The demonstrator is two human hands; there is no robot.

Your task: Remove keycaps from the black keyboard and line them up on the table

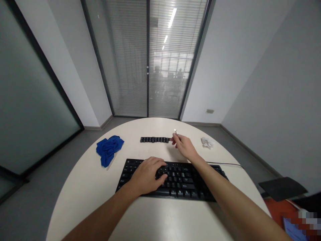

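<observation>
- Keyboard [184, 185]: near part of table [155, 221].
- Left hand [149, 174]: on keyboard, can't tell if gripping.
- Right hand [184, 146]: pinching white stick [175, 131], right of keycaps [153, 139].
- Cloth [109, 149]: left.

A black oblong plastic keyboard [179, 182] lies flat. Nearer the tabletop's [160, 125] far edge: lined-up black keys [154, 140], a slim white stick [175, 131].

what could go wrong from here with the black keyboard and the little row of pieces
The right hand, holding a small white item, is close beside the row of small black pieces, so a slip might knock them out of line. The right forearm crosses over the keyboard near its cable and might snag it.
</observation>
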